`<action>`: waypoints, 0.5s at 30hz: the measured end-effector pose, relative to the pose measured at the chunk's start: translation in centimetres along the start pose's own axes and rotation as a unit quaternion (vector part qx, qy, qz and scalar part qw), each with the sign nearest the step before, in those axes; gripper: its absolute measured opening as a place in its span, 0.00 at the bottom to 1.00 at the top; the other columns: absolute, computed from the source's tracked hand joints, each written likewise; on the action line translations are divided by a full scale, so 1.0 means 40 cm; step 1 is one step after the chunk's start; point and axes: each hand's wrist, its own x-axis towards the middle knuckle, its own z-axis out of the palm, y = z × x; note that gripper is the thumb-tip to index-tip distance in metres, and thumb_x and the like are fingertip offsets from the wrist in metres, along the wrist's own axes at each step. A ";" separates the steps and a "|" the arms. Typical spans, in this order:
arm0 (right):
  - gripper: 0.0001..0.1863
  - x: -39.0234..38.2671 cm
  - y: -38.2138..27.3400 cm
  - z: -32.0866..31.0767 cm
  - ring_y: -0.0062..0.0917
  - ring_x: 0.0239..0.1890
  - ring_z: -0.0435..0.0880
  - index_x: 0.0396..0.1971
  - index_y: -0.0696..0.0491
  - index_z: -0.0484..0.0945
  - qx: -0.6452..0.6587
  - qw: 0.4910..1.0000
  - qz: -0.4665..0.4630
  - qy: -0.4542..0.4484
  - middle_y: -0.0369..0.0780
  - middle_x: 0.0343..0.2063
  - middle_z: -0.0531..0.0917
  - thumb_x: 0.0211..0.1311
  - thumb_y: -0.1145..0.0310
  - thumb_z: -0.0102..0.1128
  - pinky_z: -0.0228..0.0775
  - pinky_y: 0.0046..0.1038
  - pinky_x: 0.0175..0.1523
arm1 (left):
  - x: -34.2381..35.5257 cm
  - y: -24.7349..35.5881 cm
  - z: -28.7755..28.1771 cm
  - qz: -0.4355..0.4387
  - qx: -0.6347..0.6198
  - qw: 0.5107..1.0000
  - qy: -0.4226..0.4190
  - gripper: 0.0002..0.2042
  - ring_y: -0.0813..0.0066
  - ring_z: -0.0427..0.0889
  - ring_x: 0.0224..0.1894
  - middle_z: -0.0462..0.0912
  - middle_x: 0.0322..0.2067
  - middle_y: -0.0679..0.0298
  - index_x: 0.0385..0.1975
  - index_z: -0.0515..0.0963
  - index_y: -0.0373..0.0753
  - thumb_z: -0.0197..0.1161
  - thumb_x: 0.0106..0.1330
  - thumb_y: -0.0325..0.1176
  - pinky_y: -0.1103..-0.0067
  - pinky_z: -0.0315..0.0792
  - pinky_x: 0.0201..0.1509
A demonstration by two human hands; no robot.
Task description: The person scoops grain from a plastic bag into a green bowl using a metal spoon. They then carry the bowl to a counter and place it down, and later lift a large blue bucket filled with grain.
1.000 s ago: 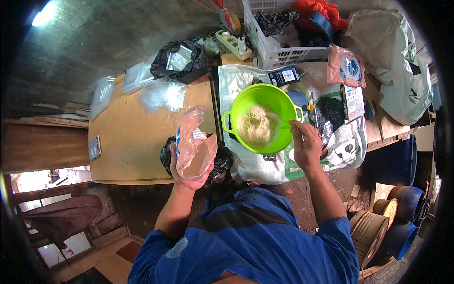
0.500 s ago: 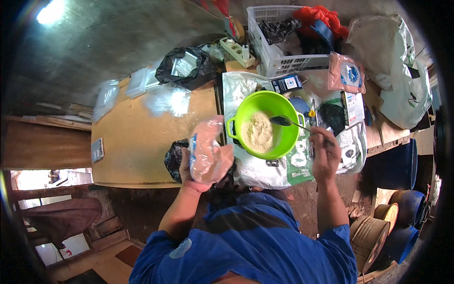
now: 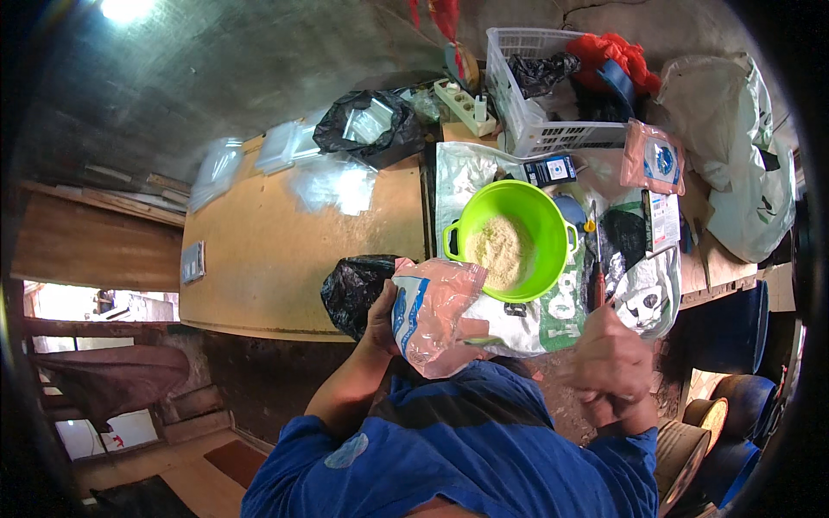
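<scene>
My left hand (image 3: 381, 318) is closed on the side of a pink plastic pouch (image 3: 436, 311) with a blue and white label, which leans over the front edge of the table. A green two-handled bowl (image 3: 553, 259) with pale, crumbly powder (image 3: 498, 252) inside stands just beyond it. Smeared by motion, my right hand (image 3: 615, 363) is up near my body, to the right of the bowl. Its fingers are too blurred to read, and no spoon can be made out in it.
Under the bowl lies a white printed sack (image 3: 553, 332). A black bag (image 3: 358, 293) sits beside my left hand. Behind are a white crate (image 3: 561, 136), a power strip (image 3: 466, 108) and another pink pouch (image 3: 654, 157). Clear plastic bags (image 3: 332, 186) lie on the left tabletop (image 3: 276, 268).
My right hand has drawn back from the bowl toward my body, and the spoon it held over the powder has gone from sight. The pouch has tilted and shifted right, its label now showing.
</scene>
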 end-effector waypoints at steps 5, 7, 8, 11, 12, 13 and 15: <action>0.13 0.031 0.003 0.052 0.23 0.25 0.79 0.39 0.55 0.86 -0.020 0.996 -0.043 -0.075 0.34 0.27 0.81 0.52 0.71 0.68 0.65 0.25 0.29 | 0.006 0.003 0.000 -0.001 0.043 0.999 -0.027 0.37 0.55 0.73 0.64 0.71 0.64 0.54 0.68 0.63 0.44 0.61 0.65 0.61 0.58 0.67 0.70; 0.15 0.035 0.005 0.079 0.23 0.24 0.79 0.40 0.56 0.86 -0.026 0.996 -0.045 -0.077 0.34 0.26 0.81 0.49 0.72 0.69 0.64 0.26 0.28 | 0.004 0.002 0.001 -0.008 0.012 0.999 -0.039 0.39 0.52 0.72 0.66 0.69 0.65 0.49 0.70 0.59 0.39 0.60 0.66 0.60 0.57 0.67 0.70; 0.16 0.036 0.006 0.091 0.23 0.24 0.79 0.40 0.56 0.85 -0.026 0.996 -0.042 -0.076 0.35 0.26 0.81 0.48 0.73 0.70 0.64 0.26 0.28 | 0.002 0.002 0.003 -0.012 -0.004 0.999 -0.044 0.41 0.51 0.72 0.66 0.68 0.66 0.47 0.71 0.57 0.36 0.60 0.67 0.59 0.57 0.67 0.70; 0.19 0.036 0.006 0.117 0.24 0.23 0.78 0.41 0.57 0.84 -0.057 0.994 -0.036 -0.091 0.36 0.25 0.80 0.45 0.74 0.72 0.64 0.27 0.26 | -0.002 -0.004 0.017 0.017 0.016 0.999 -0.026 0.41 0.51 0.71 0.67 0.68 0.66 0.46 0.71 0.57 0.34 0.60 0.67 0.59 0.57 0.67 0.70; 0.19 0.037 0.006 0.121 0.25 0.22 0.78 0.41 0.57 0.83 -0.061 0.993 -0.030 -0.099 0.36 0.25 0.80 0.45 0.74 0.72 0.64 0.27 0.26 | -0.005 -0.003 0.023 0.006 0.025 1.000 -0.017 0.39 0.53 0.73 0.65 0.70 0.63 0.49 0.67 0.61 0.36 0.60 0.66 0.60 0.58 0.68 0.69; 0.19 0.036 0.007 0.124 0.25 0.22 0.78 0.41 0.57 0.83 -0.064 0.992 -0.025 -0.106 0.36 0.25 0.79 0.45 0.74 0.72 0.64 0.28 0.26 | -0.009 -0.002 0.029 -0.004 0.034 0.999 -0.008 0.37 0.54 0.74 0.63 0.72 0.60 0.51 0.64 0.64 0.38 0.61 0.65 0.61 0.59 0.69 0.68; 0.19 0.036 0.008 0.133 0.27 0.21 0.77 0.41 0.57 0.82 -0.065 0.992 -0.016 -0.109 0.36 0.24 0.79 0.46 0.75 0.72 0.65 0.29 0.26 | -0.009 0.001 0.038 -0.016 0.045 0.999 -0.005 0.35 0.55 0.75 0.61 0.74 0.57 0.54 0.60 0.67 0.41 0.61 0.64 0.63 0.60 0.71 0.67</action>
